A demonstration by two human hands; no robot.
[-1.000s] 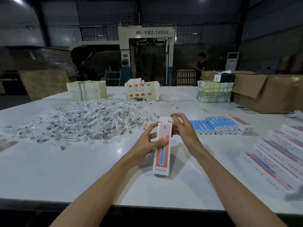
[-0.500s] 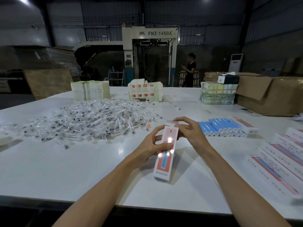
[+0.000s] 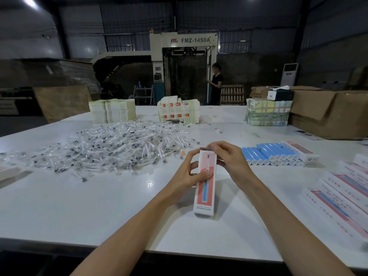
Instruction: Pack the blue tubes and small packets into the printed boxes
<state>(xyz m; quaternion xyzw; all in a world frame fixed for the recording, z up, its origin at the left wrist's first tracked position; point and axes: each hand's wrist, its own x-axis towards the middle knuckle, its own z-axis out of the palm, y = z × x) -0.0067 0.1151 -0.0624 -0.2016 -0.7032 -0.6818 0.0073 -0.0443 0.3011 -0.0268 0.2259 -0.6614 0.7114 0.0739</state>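
I see my left hand [image 3: 191,174] holding one printed box [image 3: 206,188] by its middle. The fingers curl round the left side and the thumb lies on the front. My right hand [image 3: 229,160] is at the top end of that box. Its fingertips pinch the little top flap [image 3: 205,149], which sticks up. The box is long and thin, pink with a blue stripe. It leans toward me, with its bottom end low by the white table [image 3: 79,206]. I cannot tell if it touches.

The blue tubes [image 3: 266,154] lie side by side in a neat row just right of my right hand. A closed box [image 3: 300,151] lies touching the right end of that row. The small packets [image 3: 111,148] sit in a big clear heap to the left, well apart from my hands. More printed boxes [image 3: 342,192] lie in a row near the right edge of the table.

At the far side of the table stand pale paper stacks [image 3: 112,111], a stack of flat boxes [image 3: 178,112] and a taped bundle [image 3: 266,114]. A brown carton [image 3: 328,114] sits at the far right. Behind the table are a big machine [image 3: 183,62] and a person [image 3: 216,84] in black.
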